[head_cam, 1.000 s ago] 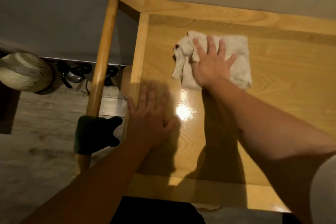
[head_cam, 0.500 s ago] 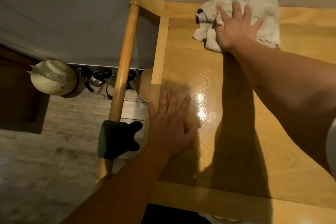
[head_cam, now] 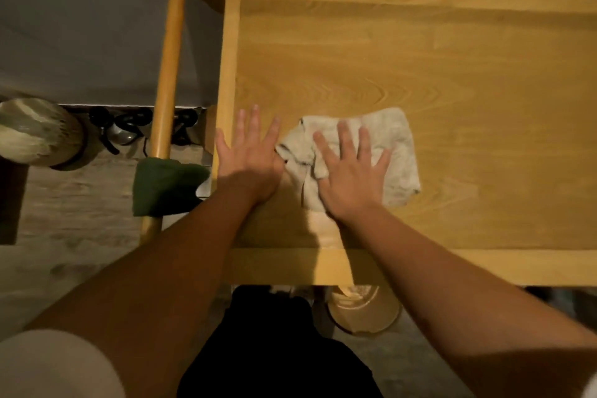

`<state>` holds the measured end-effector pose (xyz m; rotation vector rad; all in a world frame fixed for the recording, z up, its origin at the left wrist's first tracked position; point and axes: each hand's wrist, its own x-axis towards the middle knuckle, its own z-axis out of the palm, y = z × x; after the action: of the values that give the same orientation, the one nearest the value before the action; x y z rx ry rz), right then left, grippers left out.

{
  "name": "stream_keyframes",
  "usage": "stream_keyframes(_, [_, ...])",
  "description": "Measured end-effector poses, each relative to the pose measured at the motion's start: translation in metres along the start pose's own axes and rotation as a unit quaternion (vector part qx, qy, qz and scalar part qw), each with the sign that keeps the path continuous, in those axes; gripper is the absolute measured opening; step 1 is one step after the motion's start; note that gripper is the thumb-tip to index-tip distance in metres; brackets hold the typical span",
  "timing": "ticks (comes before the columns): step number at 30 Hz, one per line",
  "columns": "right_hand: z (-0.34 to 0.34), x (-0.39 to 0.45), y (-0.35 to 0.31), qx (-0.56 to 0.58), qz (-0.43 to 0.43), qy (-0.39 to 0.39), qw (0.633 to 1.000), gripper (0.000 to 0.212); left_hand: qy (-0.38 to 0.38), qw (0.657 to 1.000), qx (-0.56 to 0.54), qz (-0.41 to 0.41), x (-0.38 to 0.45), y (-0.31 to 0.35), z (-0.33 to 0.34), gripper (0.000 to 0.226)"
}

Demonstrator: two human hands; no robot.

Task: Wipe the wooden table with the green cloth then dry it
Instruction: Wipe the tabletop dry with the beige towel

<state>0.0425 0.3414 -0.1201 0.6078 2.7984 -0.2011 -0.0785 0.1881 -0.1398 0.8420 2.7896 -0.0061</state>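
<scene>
The wooden table (head_cam: 452, 74) fills the upper right of the head view. A crumpled white cloth (head_cam: 392, 139) lies on it near the front left corner. My right hand (head_cam: 350, 171) presses flat on that cloth with fingers spread. Just left of it, my left hand (head_cam: 250, 155) rests flat on the tabletop by the table's left rim, fingers straight, touching the cloth's edge. The green cloth (head_cam: 164, 187) hangs over a round wooden rail (head_cam: 168, 58) to the left of the table.
A grey wall runs behind the table. On the floor at left stand a pale round pot (head_cam: 38, 132) and dark metal utensils (head_cam: 122, 129). A tan bucket (head_cam: 365, 310) sits on the floor under the table's front edge.
My right hand pushed the white cloth to the far edge of the table, then drew it back toward the front left corner beside my left hand. The left hand stayed flat on the table.
</scene>
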Motion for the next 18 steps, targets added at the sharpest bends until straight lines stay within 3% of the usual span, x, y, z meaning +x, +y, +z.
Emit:
stream_keyframes(6, [0.041, -0.117, -0.001, 0.002, 0.012, -0.035, 0.999, 0.097, 0.004, 1.0, -0.019, 0.012, -0.001, -0.004, 0.0, 0.071])
stream_keyframes(10, [0.04, -0.118, -0.002, 0.023, 0.021, -0.039, 0.999, 0.08, 0.002, 1.0, -0.013, 0.009, 0.002, -0.002, -0.001, 0.076])
stream_keyframes(14, [0.034, -0.118, -0.004, 0.062, 0.025, -0.03, 0.997, 0.076, 0.0, 1.0, -0.01, -0.019, 0.004, 0.005, -0.007, 0.077])
stream_keyframes(18, [0.032, -0.118, -0.003, 0.087, 0.018, -0.024, 0.996, 0.075, -0.029, 0.998, -0.048, 0.006, 0.031, 0.057, -0.017, 0.082])
